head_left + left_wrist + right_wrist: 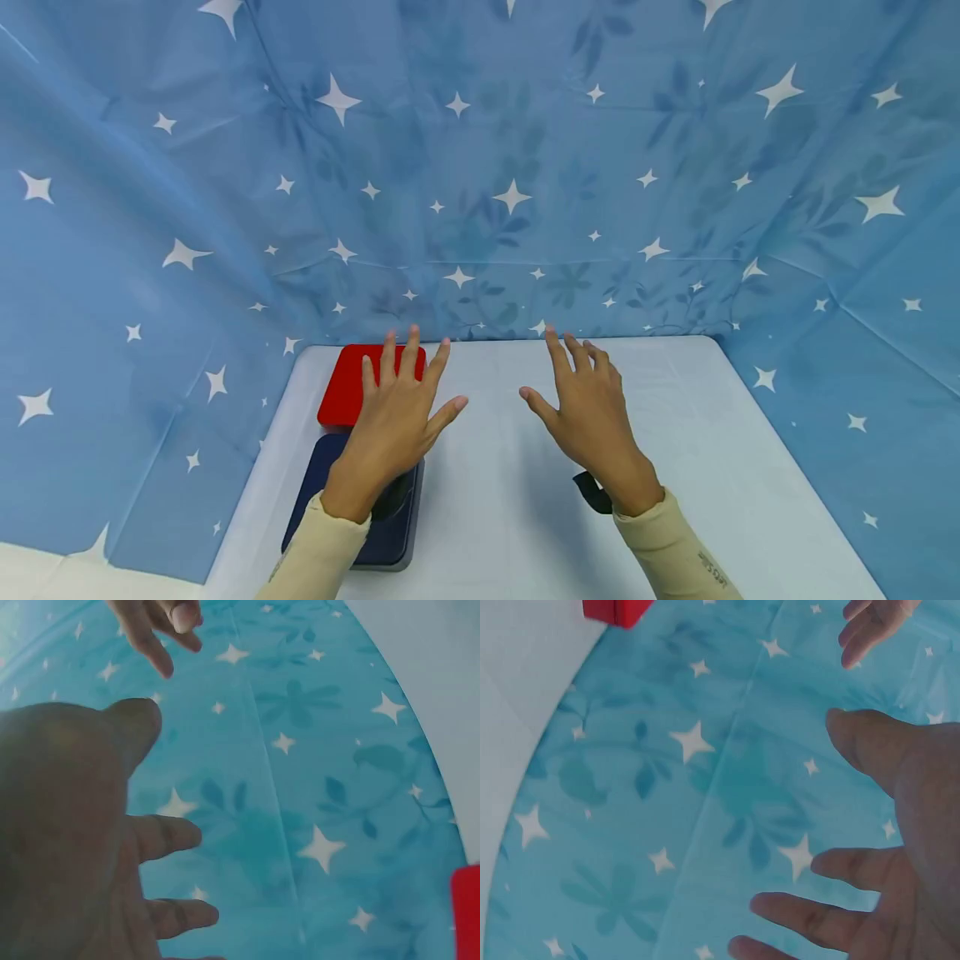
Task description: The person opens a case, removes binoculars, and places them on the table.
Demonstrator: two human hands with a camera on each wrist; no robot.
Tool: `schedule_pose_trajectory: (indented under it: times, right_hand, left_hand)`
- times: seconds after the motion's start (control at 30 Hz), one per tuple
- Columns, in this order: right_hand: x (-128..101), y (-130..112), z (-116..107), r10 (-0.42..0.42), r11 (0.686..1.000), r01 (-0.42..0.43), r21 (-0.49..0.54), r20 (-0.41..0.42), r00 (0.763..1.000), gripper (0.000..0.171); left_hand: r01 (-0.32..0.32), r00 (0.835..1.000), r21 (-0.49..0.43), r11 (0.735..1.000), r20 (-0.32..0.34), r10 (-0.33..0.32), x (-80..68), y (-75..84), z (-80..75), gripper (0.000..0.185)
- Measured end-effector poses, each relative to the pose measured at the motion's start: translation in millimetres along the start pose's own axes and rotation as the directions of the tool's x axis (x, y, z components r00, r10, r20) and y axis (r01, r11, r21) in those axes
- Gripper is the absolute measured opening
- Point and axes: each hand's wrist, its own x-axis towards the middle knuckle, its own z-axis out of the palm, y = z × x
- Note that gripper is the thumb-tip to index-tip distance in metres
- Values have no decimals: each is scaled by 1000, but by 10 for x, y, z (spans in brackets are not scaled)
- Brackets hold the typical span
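Note:
My left hand [397, 425] hovers with fingers spread over a red box [347, 387] and a dark navy box [318, 475] on the left of the white table. It covers part of both boxes in the head view. My right hand [596, 417] is held out to the right, fingers apart and holding nothing, above the white table. In the left wrist view the left palm and fingers [176, 836] show with nothing in them. The right wrist view shows the right fingers [810, 915] spread, with a corner of the red box [619, 610] at the top.
The white table [675, 433] ends at a blue curtain [480, 167] printed with white stars and leaves, which rises behind it and along both sides. The red box stands at the far left edge, with the navy one directly in front of it.

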Motion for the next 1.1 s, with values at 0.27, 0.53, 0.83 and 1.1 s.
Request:
schedule_pose_trajectory:
  times: [0.27,0.53,0.83,1.1]
  right_hand:
    - [-37,-234,224,-9,995,15,98,-66,998,87]
    - [-82,-436,448,-8,982,30,187,-118,993,87]
    - [-181,-641,689,0,964,36,265,-132,991,98]
    - [-264,-803,867,31,922,-21,387,-20,999,101]
  left_hand:
    - [55,997,-120,991,-51,-62,-267,-259,69,84]
    - [95,994,-218,971,-39,-106,-508,-468,152,84]
    - [167,980,-310,936,-50,-191,-763,-671,303,77]
    - [248,962,-346,905,-26,-273,-999,-863,395,78]
